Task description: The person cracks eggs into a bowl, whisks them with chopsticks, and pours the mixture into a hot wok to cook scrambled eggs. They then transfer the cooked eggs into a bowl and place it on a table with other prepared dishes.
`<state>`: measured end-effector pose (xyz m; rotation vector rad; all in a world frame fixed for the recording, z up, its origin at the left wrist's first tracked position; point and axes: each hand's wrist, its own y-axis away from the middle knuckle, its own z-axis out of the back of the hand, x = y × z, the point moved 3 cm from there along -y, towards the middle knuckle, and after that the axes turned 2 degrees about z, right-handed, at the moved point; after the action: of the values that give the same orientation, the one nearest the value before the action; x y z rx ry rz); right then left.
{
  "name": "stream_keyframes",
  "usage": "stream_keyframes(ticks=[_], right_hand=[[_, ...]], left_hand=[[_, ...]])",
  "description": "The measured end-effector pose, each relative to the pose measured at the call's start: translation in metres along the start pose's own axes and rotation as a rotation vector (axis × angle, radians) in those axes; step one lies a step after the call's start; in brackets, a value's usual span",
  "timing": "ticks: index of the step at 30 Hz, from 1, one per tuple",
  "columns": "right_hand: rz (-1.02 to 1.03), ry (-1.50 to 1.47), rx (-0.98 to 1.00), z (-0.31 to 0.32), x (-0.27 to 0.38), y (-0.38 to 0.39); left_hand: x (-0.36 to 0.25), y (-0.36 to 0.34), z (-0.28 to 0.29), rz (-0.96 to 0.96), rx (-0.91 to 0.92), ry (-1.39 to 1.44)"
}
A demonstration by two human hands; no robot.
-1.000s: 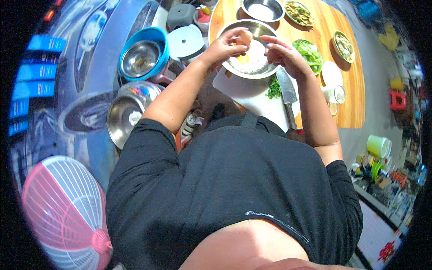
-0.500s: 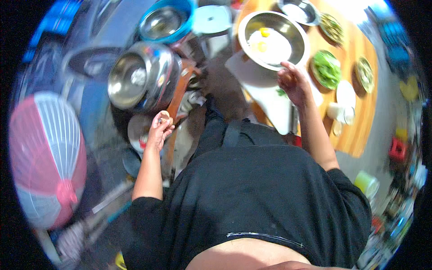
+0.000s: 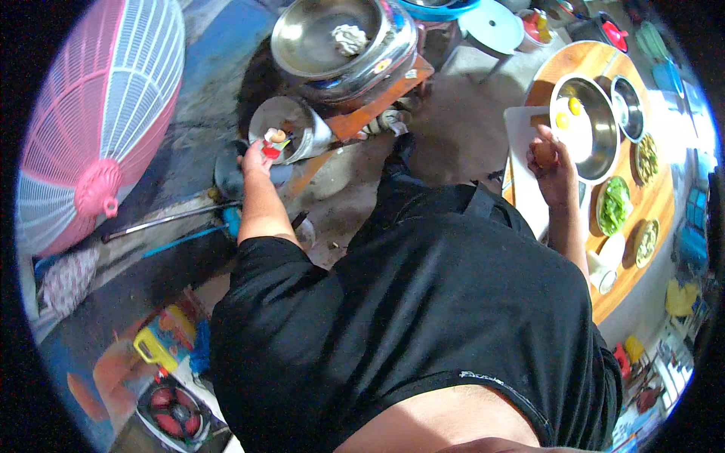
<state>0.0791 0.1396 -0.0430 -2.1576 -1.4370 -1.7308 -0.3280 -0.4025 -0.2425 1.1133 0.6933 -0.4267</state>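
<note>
Standing near the left hand point(image 3: 257, 160) are a bin point(image 3: 320, 137) and bench point(image 3: 364, 119); its grip and the right hand's point(image 3: 554, 164) are unclear.

Bare grey floor point(image 3: 468, 113) in the middle, worn and stained, turning darker toward the lower left. Low orange-brown bench point(image 3: 370, 115) set at a slant above it. At the right, a wooden table point(image 3: 654, 215) with rounded edge and pale, striped grain. Near the top, a light-blue stool point(image 3: 491, 26). At far left, a large pink-and-white mesh cover point(image 3: 94, 106). Strong white glare point(image 3: 702, 124) along the right edge, blurred clutter point(image 3: 664, 362) below it.
</note>
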Motion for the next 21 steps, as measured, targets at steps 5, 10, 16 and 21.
stream_keyframes(ticks=[5, 10, 16, 21], right_hand=[[-0.022, -0.044, -0.009, 0.0, 0.006, 0.002], [0.02, 0.048, -0.059, 0.031, -0.008, 0.037], [0.194, 0.508, -0.68, 0.135, -0.051, 0.102], [0.366, 0.489, -1.137, 0.224, -0.082, 0.141]], left_hand=[[0.028, -0.034, -0.042, -0.152, 0.198, -0.245], [0.068, 0.06, -0.164, -0.601, 0.781, -1.413], [0.063, 0.205, -0.264, -0.939, 1.265, -1.588], [0.053, 0.222, -0.307, -0.895, 1.246, -1.579]])
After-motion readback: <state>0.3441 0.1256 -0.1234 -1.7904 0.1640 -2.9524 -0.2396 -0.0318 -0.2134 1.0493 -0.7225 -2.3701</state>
